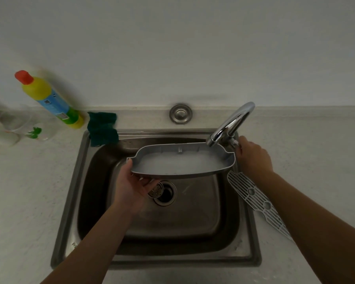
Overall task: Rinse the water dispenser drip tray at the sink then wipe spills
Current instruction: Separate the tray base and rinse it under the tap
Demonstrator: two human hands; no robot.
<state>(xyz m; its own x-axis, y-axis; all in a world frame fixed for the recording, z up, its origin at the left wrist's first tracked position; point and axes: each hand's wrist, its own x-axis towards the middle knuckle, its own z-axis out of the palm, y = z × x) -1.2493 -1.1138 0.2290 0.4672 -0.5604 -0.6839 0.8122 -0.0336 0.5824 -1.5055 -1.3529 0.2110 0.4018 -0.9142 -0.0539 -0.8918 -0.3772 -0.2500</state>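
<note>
A grey plastic drip tray [180, 162] hangs level over the steel sink [70, 201], with cloudy water in it. My left hand [131, 185] grips its left end from below. The chrome tap [231, 125] curves over the tray's right end, spout just above the rim. My right hand [252, 156] is closed on the tap's handle at the sink's right rear corner. The tray's white slotted grille [256, 199] lies on the counter to the right of the sink, partly under my right forearm.
A dark green cloth [103, 128] drapes over the sink's back left corner. A yellow bottle with a red cap [49, 99] leans on the wall at left. White cups [0, 132] stand at the far left. The drain [164, 193] is open below the tray.
</note>
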